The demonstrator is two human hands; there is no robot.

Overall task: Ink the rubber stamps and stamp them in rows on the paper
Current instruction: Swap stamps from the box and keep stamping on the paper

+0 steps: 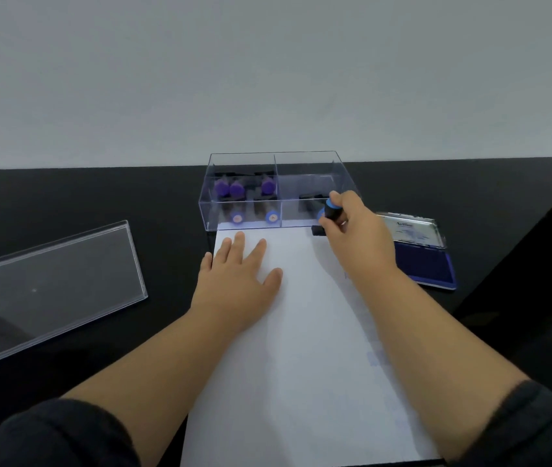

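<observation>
White paper [305, 332] carries only faint blue marks down its right edge — early going, I judge — as the left hand [237, 281] lies flat on it, fingers straight, and the right hand [352, 230] grips a blue-topped stamp [329, 210] at its top right corner, more stamps [244, 197] waiting in the clear box [301, 156].

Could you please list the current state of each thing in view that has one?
Stamp box: uncovered, stamps inside.
Box lid: off, lying on the table left.
Ink pad: open, lid raised.
Blue-topped stamp: gripped, at the paper's far right corner.
Paper: flat, faint blue marks along its right side.
Left hand: flat on the paper.
Right hand: gripping the stamp.
</observation>
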